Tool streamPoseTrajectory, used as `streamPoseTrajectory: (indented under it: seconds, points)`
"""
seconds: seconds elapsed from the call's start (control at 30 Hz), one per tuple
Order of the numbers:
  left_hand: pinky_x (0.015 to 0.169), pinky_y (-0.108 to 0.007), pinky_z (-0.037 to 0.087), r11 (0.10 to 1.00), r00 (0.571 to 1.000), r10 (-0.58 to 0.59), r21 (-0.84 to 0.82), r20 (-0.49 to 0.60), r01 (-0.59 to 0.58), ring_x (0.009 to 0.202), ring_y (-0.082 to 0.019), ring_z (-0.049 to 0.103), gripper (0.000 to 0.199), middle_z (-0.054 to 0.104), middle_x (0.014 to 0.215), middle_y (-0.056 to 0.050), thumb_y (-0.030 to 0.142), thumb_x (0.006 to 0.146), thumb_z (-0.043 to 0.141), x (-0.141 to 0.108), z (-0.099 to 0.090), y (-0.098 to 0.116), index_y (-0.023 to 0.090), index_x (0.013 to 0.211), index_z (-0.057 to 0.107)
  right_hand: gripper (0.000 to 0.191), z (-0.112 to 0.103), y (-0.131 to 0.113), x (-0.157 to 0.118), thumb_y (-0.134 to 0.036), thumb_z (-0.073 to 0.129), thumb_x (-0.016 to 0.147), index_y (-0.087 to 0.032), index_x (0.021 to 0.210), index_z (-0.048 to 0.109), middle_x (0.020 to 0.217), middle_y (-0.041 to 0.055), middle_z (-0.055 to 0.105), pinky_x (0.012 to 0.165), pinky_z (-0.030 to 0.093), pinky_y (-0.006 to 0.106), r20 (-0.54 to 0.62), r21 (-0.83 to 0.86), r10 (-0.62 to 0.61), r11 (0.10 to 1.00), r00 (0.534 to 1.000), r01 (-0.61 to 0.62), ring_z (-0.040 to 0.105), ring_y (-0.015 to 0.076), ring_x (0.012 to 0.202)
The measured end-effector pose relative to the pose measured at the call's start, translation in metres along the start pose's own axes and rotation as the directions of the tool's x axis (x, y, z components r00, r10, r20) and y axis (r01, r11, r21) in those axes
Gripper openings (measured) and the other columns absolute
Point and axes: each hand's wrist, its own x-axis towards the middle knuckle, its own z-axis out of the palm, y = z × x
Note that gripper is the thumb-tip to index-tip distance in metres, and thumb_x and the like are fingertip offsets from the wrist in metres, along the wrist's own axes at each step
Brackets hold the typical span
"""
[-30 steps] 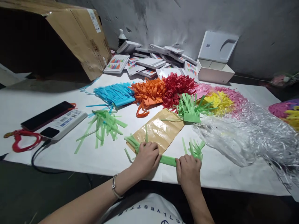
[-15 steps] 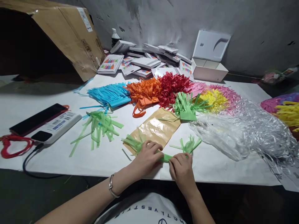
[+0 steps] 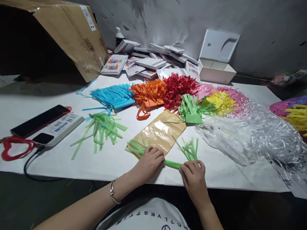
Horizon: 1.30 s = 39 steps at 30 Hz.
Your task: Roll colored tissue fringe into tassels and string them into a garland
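A strip of green tissue paper (image 3: pixel 173 164), rolled tight in its middle, stretches between my hands at the table's front edge. Its fringed ends fan out beyond each hand. My left hand (image 3: pixel 151 161) is closed on the left part, over the lower corner of a tan paper sheet (image 3: pixel 159 131). Fingers bent, my right hand (image 3: pixel 193 174) pinches the strip farther right, with loose fringe standing up behind it. Another green fringe piece (image 3: pixel 103 127) lies to the left, and a folded green tassel bundle (image 3: pixel 191 111) touches the sheet's top end.
Blue (image 3: pixel 112 95), orange (image 3: pixel 152 92), red (image 3: pixel 179 86) and yellow (image 3: pixel 222 102) tassels line the middle. Silver tinsel (image 3: pixel 268 131) in plastic lies right. A phone (image 3: pixel 39 119) and power bank (image 3: pixel 59 129) sit left. Behind are white packets (image 3: pixel 151 63), an open white box (image 3: pixel 216 72) and a carton (image 3: pixel 74 35).
My right hand has moved a little right, and more of the rolled green strip shows between my hands. The fringe behind my right hand has shifted and stands more upright.
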Motion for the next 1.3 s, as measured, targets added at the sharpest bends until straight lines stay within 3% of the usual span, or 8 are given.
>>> streamPoseTrajectory:
  seconds: [0.2,0.3,0.5,0.63,0.8,1.07,1.17,1.3]
  points:
    - [0.082,-0.044,0.035,0.975,0.978,-0.190,0.132,0.083,0.178,0.088,-0.026,0.056,0.010,0.065,0.094,-0.009,0.017,0.091,0.057,0.013,-0.007,0.012,0.015,0.082,0.062,0.020,0.004,-0.005,0.000,-0.021,0.046,0.100,-0.021,0.085,0.059,0.089,0.0056,0.065,0.102,0.031,0.049,-0.057,-0.158,0.200,0.966,0.978,-0.207,0.059,0.0229,0.092]
    - [0.083,-0.043,0.035,0.983,0.985,-0.147,0.123,0.091,0.135,0.088,-0.025,0.056,0.008,0.066,0.099,-0.008,0.012,0.088,0.058,0.015,-0.007,0.011,0.016,0.084,0.064,0.019,0.007,-0.009,0.006,-0.019,0.047,0.099,-0.021,0.084,0.058,0.091,0.0068,0.066,0.103,0.030,0.051,-0.076,-0.211,0.238,0.945,0.968,-0.249,0.059,0.0242,0.093]
    - [0.094,-0.043,0.031,0.995,0.993,0.096,-0.012,0.070,-0.096,0.094,-0.021,0.057,0.013,0.067,0.093,-0.002,0.015,0.094,0.057,0.008,-0.005,0.002,0.021,0.090,0.068,0.013,0.007,-0.017,0.013,-0.018,0.051,0.099,-0.023,0.097,0.063,0.091,0.0031,0.067,0.107,0.026,0.049,-0.047,-0.071,0.006,0.997,0.999,-0.009,0.059,0.0220,0.096]
    - [0.092,-0.043,0.032,0.995,0.993,0.099,-0.020,0.063,-0.098,0.090,-0.021,0.057,0.017,0.068,0.089,-0.003,0.015,0.094,0.056,0.010,-0.005,0.001,0.019,0.083,0.068,0.015,0.015,-0.024,0.022,-0.017,0.053,0.098,-0.021,0.086,0.062,0.080,0.0013,0.064,0.099,0.030,0.044,0.027,-0.074,-0.066,0.995,0.997,0.068,0.057,0.0196,0.084]
    - [0.088,-0.041,0.033,0.994,0.997,0.065,-0.096,0.051,-0.059,0.090,-0.021,0.058,0.014,0.069,0.092,-0.003,0.018,0.094,0.056,0.011,-0.008,-0.001,0.021,0.086,0.068,0.021,0.021,-0.022,0.029,-0.016,0.051,0.098,-0.019,0.078,0.058,0.076,0.0015,0.061,0.092,0.033,0.040,0.007,-0.065,-0.057,0.996,0.998,0.058,0.054,0.0178,0.076]
    - [0.084,-0.036,0.034,0.962,0.994,-0.079,-0.258,0.068,0.095,0.090,-0.019,0.057,0.011,0.067,0.092,-0.001,0.013,0.086,0.066,0.010,-0.007,-0.001,0.020,0.077,0.065,0.022,0.020,-0.021,0.027,-0.015,0.046,0.101,-0.020,0.085,0.061,0.079,0.0008,0.062,0.092,0.033,0.037,0.071,-0.017,-0.118,0.993,0.991,0.119,0.053,0.0169,0.078]
    - [0.084,-0.036,0.034,0.958,0.994,-0.083,-0.270,0.064,0.097,0.089,-0.019,0.057,0.011,0.068,0.089,0.000,0.019,0.084,0.073,0.007,-0.007,-0.003,0.020,0.076,0.066,0.023,0.011,-0.008,0.018,-0.014,0.047,0.100,-0.020,0.083,0.061,0.079,0.0010,0.063,0.094,0.034,0.038,0.056,-0.027,-0.119,0.992,0.991,0.120,0.054,0.0171,0.080]
    - [0.082,-0.038,0.032,0.973,0.997,-0.059,-0.221,0.039,0.066,0.087,-0.019,0.057,0.013,0.069,0.087,0.000,0.019,0.090,0.064,0.003,-0.008,0.000,0.021,0.078,0.067,0.021,-0.001,0.008,0.003,-0.014,0.047,0.100,-0.021,0.089,0.063,0.084,0.0013,0.066,0.105,0.031,0.044,0.003,-0.024,-0.090,0.996,0.996,0.090,0.057,0.0177,0.087]
